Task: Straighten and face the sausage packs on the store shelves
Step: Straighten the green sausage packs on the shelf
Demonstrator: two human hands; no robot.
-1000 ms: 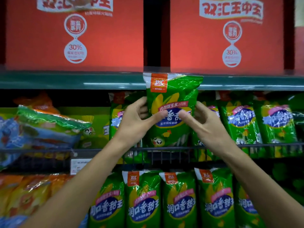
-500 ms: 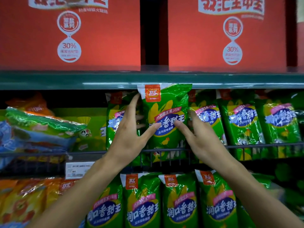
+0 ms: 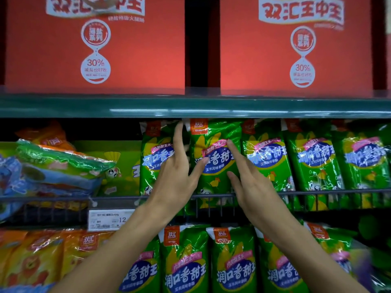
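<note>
Since a second ago the green corn sausage pack (image 3: 213,163) has gone from being held up in front of the shelf edge to standing upright in the middle shelf's row, behind the wire rail (image 3: 317,192), and both hands have loosened from gripping it. Now the left hand (image 3: 175,180) is spread, its index finger straight up along the pack's left edge between it and the neighbouring green pack (image 3: 154,157), its thumb laid flat against the printed face. The right hand (image 3: 249,187) is also spread, with straight fingers pressing on the pack's right side and its thumb touching the lower front; neither hand curls round anything. More green packs (image 3: 313,159) stand facing forward just beside it on the right. To the left, a green-and-blue pack (image 3: 57,166) lies tilted on its side across other goods. Above, two red cartons (image 3: 95,49) sit on the teal shelf (image 3: 84,106), and below, another row of green packs (image 3: 186,263) stands upright beside orange ones (image 3: 36,263).
</note>
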